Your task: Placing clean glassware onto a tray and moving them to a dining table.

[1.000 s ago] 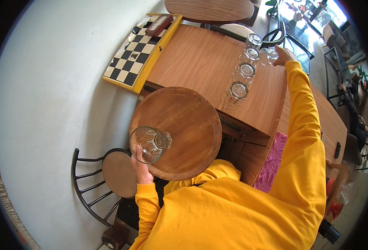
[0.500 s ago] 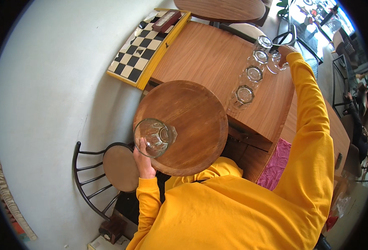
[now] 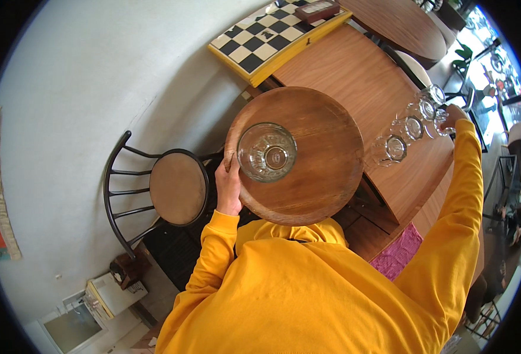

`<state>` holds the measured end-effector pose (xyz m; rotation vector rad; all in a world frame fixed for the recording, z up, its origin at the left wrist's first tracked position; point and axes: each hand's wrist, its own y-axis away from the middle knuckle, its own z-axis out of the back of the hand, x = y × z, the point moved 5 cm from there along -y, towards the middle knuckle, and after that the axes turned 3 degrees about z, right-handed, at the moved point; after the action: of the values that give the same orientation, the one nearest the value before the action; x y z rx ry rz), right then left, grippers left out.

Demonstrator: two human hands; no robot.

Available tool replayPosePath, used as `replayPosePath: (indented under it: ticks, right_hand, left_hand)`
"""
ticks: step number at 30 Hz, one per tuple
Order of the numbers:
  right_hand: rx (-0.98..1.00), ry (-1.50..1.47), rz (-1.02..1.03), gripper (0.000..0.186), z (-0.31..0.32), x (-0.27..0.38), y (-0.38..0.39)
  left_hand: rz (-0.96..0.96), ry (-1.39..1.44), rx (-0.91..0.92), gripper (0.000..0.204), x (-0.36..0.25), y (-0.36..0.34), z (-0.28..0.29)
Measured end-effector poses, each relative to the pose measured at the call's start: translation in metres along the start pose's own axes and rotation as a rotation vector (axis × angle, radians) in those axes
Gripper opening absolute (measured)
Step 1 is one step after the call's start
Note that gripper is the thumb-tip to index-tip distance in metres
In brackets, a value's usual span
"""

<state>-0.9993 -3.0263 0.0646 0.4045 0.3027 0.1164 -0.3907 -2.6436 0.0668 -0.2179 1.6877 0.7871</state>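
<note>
My left hand [image 3: 229, 190] grips the left rim of a round wooden tray [image 3: 313, 189], held over the front of the wooden table. On the tray a clear glass [image 3: 267, 152] stands with its open mouth upward, close beside my fingers. My right hand [image 3: 452, 116] reaches out to the table's far right and is closed on a glass [image 3: 437, 127], partly hidden by the fingers. Several octagonal-based glasses [image 3: 395, 147] sit upside down in a row just left of it.
A yellow chessboard box [image 3: 248, 41] with a dark red case sits along the wall. A black-framed chair [image 3: 178, 186] is at left, a pink cloth [image 3: 396, 251] below the wooden table [image 3: 349, 65]. An oval table [image 3: 402, 26] and more furniture stand behind.
The view has turned, shifting the table rightward and up. The tray sits higher in the picture, and its glass is now seen more from straight above. My right hand remains at the glasses.
</note>
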Motion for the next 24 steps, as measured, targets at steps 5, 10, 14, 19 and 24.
replayPosePath:
  ticks: [5, 10, 14, 19, 24]
  right_hand:
    - [-0.031, -0.028, -0.018, 0.073, 0.022, 0.028, 0.011]
    - [-0.053, -0.040, -0.019, 0.075, 0.026, 0.032, 0.015]
    - [-0.060, -0.089, -0.043, 0.074, 0.014, 0.018, 0.008]
    - [-0.072, -0.175, -0.013, 0.087, 0.007, 0.024, -0.004]
    - [-0.255, -0.284, -0.019, 0.106, 0.019, -0.053, 0.027]
  left_hand:
    - [0.002, 0.007, -0.035, 0.037, -0.001, 0.002, 0.007]
    - [-0.001, -0.014, -0.037, 0.039, 0.000, 0.000, 0.012]
    - [0.000, -0.012, -0.041, 0.039, 0.002, -0.002, 0.014]
    - [0.023, 0.010, -0.076, 0.039, 0.004, 0.003, 0.022]
    - [0.014, 0.000, -0.022, 0.039, 0.005, -0.005, 0.017]
